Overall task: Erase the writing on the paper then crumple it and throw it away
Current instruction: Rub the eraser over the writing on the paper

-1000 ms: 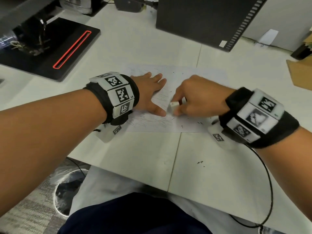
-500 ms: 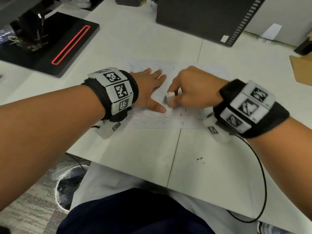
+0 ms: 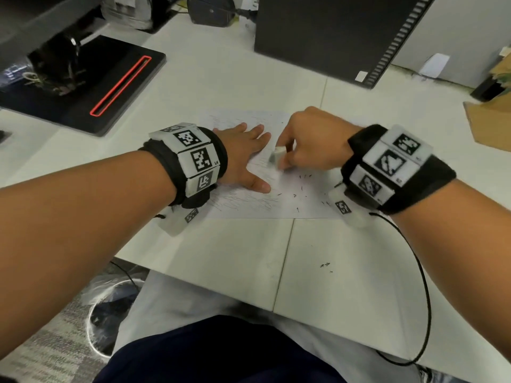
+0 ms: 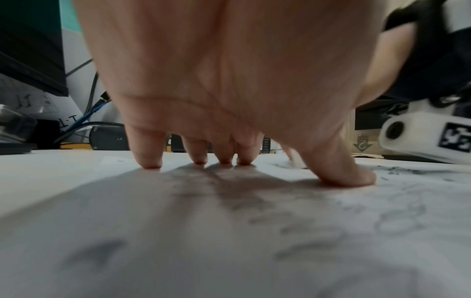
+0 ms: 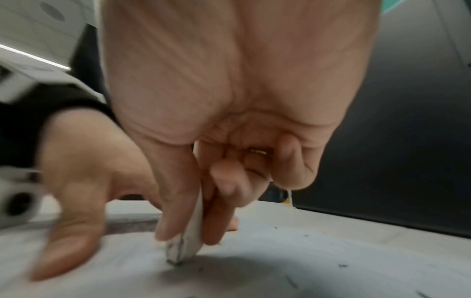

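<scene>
A white sheet of paper with faint pencil scribbles lies flat on the white desk. My left hand presses on it with straight, spread fingers; in the left wrist view the fingertips and thumb touch the paper. My right hand pinches a white eraser between thumb and fingers. In the right wrist view the eraser, its tip smudged grey, touches the paper just right of the left thumb. Dark eraser crumbs dot the sheet.
A black computer case stands at the back of the desk. A black monitor base with a red outline sits at the left. Brown cardboard lies at the right edge. A bin with a plastic liner stands on the floor, lower left.
The right hand has moved the eraser slightly up and left across the paper, nearer the left fingers. The left hand stays pressed on the sheet.
</scene>
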`<state>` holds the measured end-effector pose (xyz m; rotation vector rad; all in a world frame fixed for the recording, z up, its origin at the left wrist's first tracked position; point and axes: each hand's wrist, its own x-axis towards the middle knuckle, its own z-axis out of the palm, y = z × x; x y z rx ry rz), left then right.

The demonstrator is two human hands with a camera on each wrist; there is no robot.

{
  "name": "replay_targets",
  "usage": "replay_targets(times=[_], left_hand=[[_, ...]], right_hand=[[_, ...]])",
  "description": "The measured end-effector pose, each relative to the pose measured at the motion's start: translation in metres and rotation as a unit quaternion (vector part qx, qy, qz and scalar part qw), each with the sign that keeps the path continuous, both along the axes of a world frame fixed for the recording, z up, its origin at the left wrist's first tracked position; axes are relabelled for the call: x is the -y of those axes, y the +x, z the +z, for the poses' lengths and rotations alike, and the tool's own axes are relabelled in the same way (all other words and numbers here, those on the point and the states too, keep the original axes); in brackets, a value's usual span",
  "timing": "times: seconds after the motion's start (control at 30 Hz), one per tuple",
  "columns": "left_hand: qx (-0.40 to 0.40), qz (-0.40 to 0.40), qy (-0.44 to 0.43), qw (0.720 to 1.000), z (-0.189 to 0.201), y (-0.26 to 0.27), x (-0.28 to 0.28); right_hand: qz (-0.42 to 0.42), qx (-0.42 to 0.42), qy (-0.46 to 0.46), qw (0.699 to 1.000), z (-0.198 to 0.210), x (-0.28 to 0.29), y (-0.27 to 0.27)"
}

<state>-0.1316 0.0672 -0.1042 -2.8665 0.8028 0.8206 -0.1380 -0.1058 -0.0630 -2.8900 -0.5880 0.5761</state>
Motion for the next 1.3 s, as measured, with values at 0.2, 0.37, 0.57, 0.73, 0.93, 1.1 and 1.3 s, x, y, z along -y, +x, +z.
replay_targets(times=[0.2, 0.37, 0.57, 0.73, 0.93, 1.1, 1.3], left_hand=[[0.000, -0.006, 0.009, 1.000, 0.004, -0.003, 0.001], [0.051, -0.018, -0.004, 0.999, 0.013, 0.000, 0.003], [0.068, 0.007, -0.019, 0.998, 0.005, 0.011, -0.008], [0.002, 0.003, -0.010, 1.000, 0.000, 0.012, -0.014], [-0.007, -0.013, -0.011, 1.000, -0.002, 0.003, -0.015], [-0.007, -0.016, -0.009, 1.000, -0.003, 0.003, -0.016], [-0.009, -0.014, -0.010, 1.000, -0.003, 0.004, -0.017]], right_hand=[[0.046, -0.088, 0.002, 0.995, 0.002, 0.012, -0.049], [0.034, -0.135, 0.016, 0.990, 0.004, 0.014, -0.050], [-0.025, -0.043, 0.059, 0.997, 0.012, 0.018, -0.006], [-0.055, 0.008, 0.046, 0.997, 0.002, 0.019, 0.027], [-0.028, -0.013, 0.045, 0.999, -0.007, 0.008, 0.040], [-0.032, 0.015, 0.029, 0.999, -0.002, -0.006, 0.065], [0.013, 0.012, 0.000, 1.000, -0.002, -0.008, 0.056]])
